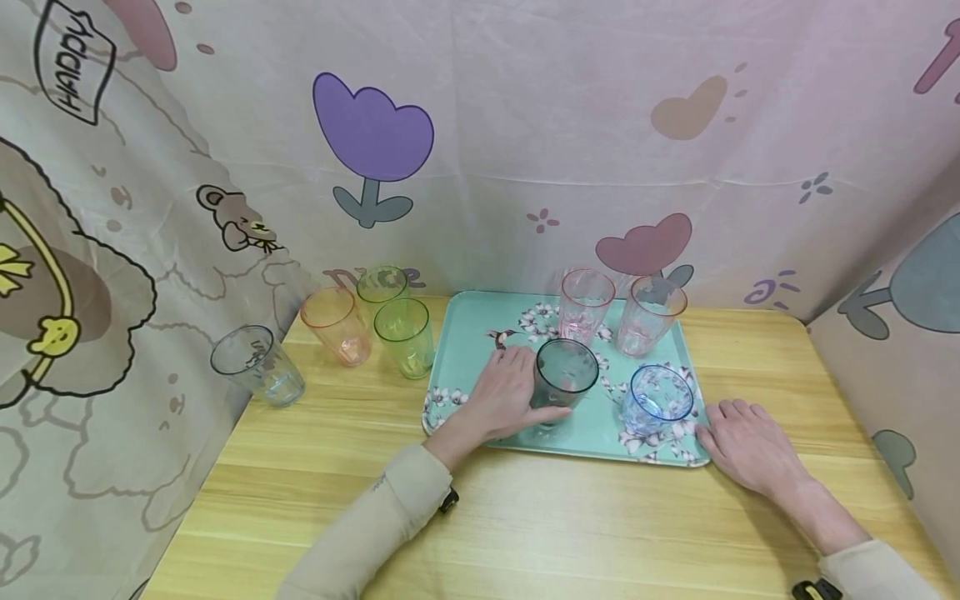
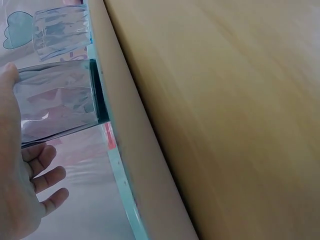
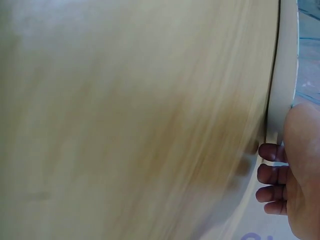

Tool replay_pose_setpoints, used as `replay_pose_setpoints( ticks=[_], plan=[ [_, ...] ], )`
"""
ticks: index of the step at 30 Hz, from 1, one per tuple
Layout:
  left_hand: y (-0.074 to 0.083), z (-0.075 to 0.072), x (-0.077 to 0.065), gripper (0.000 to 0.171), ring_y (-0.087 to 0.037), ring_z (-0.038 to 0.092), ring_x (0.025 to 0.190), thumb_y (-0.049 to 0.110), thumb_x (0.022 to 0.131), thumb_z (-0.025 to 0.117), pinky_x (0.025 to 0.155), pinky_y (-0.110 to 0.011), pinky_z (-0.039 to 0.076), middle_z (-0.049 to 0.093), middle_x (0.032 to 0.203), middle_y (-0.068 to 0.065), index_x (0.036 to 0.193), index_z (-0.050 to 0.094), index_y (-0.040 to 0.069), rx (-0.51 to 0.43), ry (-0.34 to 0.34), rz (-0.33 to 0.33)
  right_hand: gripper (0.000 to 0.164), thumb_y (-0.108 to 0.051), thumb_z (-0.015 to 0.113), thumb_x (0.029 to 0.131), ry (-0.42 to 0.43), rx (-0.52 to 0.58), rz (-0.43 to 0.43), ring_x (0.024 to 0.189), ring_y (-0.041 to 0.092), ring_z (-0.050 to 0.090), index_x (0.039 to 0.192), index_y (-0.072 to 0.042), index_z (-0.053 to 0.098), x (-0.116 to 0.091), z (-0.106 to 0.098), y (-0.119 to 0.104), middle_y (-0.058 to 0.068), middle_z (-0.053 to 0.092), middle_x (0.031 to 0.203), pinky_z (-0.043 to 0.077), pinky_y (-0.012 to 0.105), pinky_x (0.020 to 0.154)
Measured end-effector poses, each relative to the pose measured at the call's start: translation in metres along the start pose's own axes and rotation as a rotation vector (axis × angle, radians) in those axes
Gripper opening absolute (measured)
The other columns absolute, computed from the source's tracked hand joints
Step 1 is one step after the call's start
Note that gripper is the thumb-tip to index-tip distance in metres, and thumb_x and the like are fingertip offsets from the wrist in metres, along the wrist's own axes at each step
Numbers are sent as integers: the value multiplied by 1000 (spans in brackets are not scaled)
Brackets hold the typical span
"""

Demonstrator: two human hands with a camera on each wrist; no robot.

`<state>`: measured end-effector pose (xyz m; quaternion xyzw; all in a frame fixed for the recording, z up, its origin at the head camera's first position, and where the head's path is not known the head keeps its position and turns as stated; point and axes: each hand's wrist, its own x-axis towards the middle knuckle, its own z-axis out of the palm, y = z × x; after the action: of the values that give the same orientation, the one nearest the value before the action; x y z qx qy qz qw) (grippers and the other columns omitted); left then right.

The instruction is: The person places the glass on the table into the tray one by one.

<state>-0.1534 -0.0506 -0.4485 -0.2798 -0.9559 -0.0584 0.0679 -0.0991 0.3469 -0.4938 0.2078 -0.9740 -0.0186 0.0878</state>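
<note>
On the turquoise floral tray (image 1: 472, 333) stands a dark grey see-through drinking glass (image 1: 567, 371). My left hand (image 1: 504, 396) holds it low from the left, thumb across the front. In the left wrist view the thumb and fingers lie on opposite sides of the glass (image 2: 60, 102), the lower fingers spread loosely off it. A blue-rimmed glass (image 1: 654, 404) stands to its right on the tray. Two pink-rimmed glasses (image 1: 585, 307) are behind. My right hand (image 1: 750, 442) rests on the table at the tray's front right corner, fingers relaxed, holding nothing.
Left of the tray on the wooden table (image 1: 360, 450) stand an orange glass (image 1: 337, 329), two green glasses (image 1: 408, 337) and a clear glass (image 1: 262, 367) near the left edge. A printed curtain (image 1: 510, 133) hangs close behind and along both sides.
</note>
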Motion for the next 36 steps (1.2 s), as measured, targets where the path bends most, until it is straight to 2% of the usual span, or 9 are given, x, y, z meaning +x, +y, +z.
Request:
replay_pose_setpoints(
  ticks=[3,9,20,27,36],
  plan=[
    [3,2,4,99,-24,56,129,90,89,47,110,-41,46,60,137,-10,136,54,3,1,-7,0,25,-27,64,99,0,1,0,84,33,61,83,-12,52,0,0,0,5,56,79,47,51,77],
    [9,7,10,95,-21,56,119,90,88,48,104,-39,48,60,127,-7,131,56,5,-2,3,9,25,-27,64,99,-5,0,-2,86,34,62,84,-12,52,0,-1,0,6,57,80,48,52,79],
    [18,12,16,97,-18,52,112,91,87,48,100,-35,47,59,123,-4,134,55,6,-11,11,13,24,-28,64,99,-13,4,10,88,35,63,85,-11,54,0,-1,0,7,59,82,48,53,79],
    [22,16,18,101,-19,55,121,90,88,48,102,-35,48,60,132,-6,140,53,4,-6,14,18,25,-28,64,99,-10,2,8,85,32,61,84,-12,53,0,0,0,5,57,81,47,51,78],
    [27,20,21,100,-18,55,122,89,87,51,103,-35,48,60,133,-6,140,53,5,-11,28,26,24,-28,64,99,-16,1,9,86,33,62,84,-12,53,0,0,0,6,59,82,47,51,78]
  ],
)
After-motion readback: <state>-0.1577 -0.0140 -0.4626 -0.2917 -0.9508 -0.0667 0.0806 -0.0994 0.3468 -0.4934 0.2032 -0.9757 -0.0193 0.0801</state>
